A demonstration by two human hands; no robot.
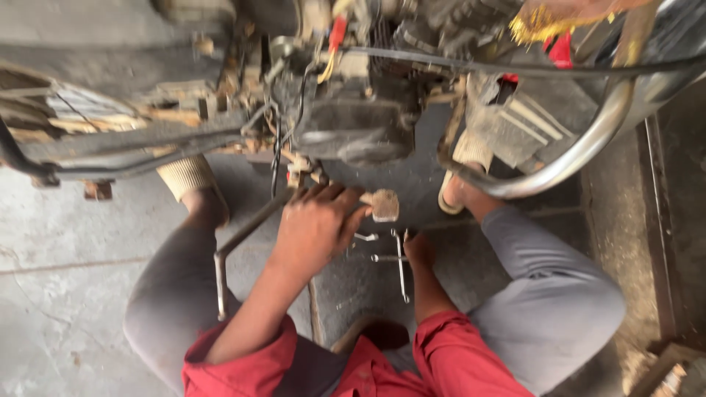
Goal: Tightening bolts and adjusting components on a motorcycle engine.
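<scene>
Head view, item one: my left hand [315, 228], grip wrapped around a bent metal rod [237, 246] under the motorcycle engine [353, 125]. Item two: my right hand [419, 248] low on the concrete floor [66, 279], touching loose wrenches [401, 268]; I cannot tell its grip. Item three: brake pedal [384, 205] just beside my left knuckles.

Right hand [419, 250] fingers hidden, motorcycle [353, 110] blurred.
</scene>
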